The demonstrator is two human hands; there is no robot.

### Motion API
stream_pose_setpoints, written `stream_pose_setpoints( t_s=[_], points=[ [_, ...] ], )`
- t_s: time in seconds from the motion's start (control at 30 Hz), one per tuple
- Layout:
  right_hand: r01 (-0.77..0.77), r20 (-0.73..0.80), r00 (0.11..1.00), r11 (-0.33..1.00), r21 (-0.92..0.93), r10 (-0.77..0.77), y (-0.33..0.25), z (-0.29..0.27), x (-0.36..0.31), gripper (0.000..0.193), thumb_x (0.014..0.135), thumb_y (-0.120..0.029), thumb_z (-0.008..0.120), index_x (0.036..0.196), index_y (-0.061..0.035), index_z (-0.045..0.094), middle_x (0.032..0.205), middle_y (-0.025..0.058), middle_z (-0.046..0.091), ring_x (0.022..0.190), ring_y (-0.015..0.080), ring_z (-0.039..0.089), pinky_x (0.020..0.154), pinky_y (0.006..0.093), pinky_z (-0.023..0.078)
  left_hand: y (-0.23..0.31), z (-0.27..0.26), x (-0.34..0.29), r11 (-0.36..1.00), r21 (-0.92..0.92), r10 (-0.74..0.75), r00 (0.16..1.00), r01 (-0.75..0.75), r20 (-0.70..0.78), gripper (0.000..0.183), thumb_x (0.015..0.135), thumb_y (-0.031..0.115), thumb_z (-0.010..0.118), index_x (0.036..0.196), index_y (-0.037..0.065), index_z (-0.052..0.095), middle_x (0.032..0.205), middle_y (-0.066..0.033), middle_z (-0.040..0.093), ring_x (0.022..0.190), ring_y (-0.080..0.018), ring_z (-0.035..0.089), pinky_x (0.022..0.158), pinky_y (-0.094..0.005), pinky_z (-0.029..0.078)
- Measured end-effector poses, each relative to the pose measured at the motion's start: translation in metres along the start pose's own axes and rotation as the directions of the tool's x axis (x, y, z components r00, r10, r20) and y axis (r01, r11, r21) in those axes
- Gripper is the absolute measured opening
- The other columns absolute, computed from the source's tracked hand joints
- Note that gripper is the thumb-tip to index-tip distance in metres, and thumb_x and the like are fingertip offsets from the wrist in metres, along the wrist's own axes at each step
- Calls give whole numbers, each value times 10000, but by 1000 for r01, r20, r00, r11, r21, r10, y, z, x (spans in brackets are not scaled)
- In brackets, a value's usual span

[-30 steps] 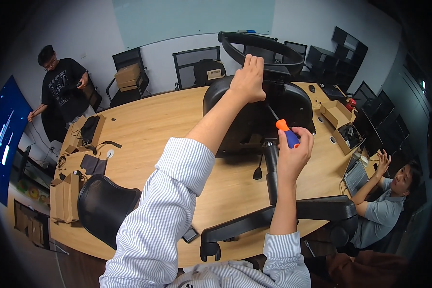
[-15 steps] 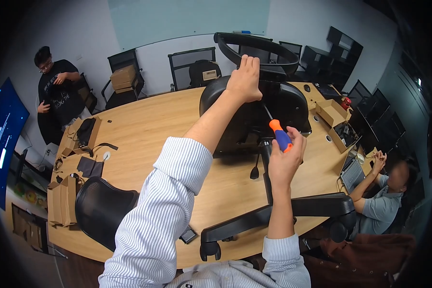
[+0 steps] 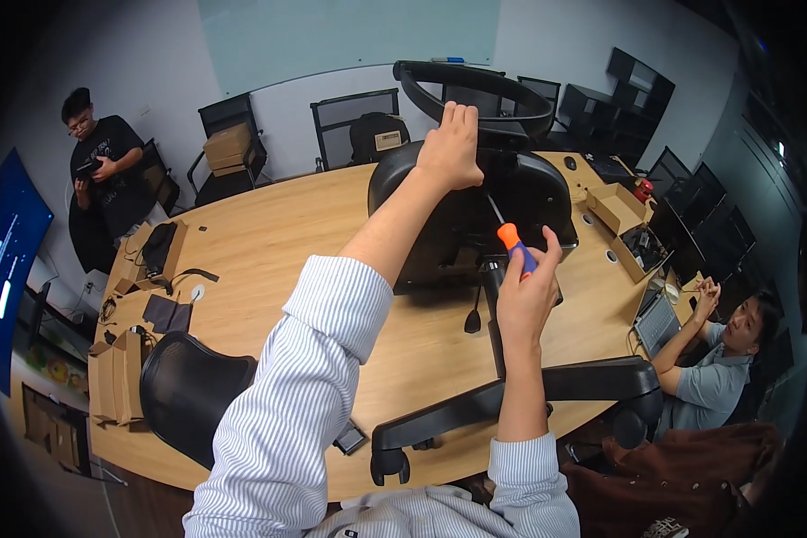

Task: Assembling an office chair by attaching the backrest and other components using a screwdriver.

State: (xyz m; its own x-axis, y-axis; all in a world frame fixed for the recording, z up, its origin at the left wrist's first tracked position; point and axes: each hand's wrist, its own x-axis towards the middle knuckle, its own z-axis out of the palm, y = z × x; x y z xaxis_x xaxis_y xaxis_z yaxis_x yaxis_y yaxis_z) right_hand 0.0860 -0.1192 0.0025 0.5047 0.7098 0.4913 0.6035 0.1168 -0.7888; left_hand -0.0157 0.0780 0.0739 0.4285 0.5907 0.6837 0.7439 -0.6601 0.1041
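A black office chair (image 3: 403, 215) lies tipped over on the wooden table, its seat's underside facing me and its wheeled base (image 3: 457, 414) toward me. My left hand (image 3: 453, 148) is closed on the chair near the looped armrest (image 3: 520, 100); the exact part under the fingers is hidden. In my right hand (image 3: 527, 300) is a screwdriver (image 3: 509, 237) with an orange and blue handle. Its shaft slants up and left to the chair's underside, below my left hand. The tip's contact point cannot be made out. A black lever (image 3: 474, 320) hangs beneath the seat.
Opened cardboard boxes (image 3: 117, 377) stand on the table's left, near a mesh chair (image 3: 193, 394). Another open box (image 3: 619, 211) and a laptop (image 3: 659, 321) are on the right. One person (image 3: 108, 166) stands far left; another (image 3: 713, 368) sits right.
My right hand and the screwdriver have shifted slightly left, and the fingers have moved on the handle. My left hand keeps its hold. The standing person's hands have come together around a dark object.
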Motion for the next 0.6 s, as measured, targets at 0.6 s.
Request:
stream_pose_setpoints(
  t_s=[0.6],
  points=[
    [4, 11, 1000, 986, -165, -2, 26, 6, 4, 308, 989, -268, 542, 1167, -21, 585, 886, 230, 694, 817, 426, 676, 703, 495, 519, 5, 2, 0, 1000, -9, 2, 1000, -2, -25, 742, 509, 153, 808, 1126, -22, 436, 1164, -164, 487, 1237, -324, 448, 850, -410, 588]
  ],
)
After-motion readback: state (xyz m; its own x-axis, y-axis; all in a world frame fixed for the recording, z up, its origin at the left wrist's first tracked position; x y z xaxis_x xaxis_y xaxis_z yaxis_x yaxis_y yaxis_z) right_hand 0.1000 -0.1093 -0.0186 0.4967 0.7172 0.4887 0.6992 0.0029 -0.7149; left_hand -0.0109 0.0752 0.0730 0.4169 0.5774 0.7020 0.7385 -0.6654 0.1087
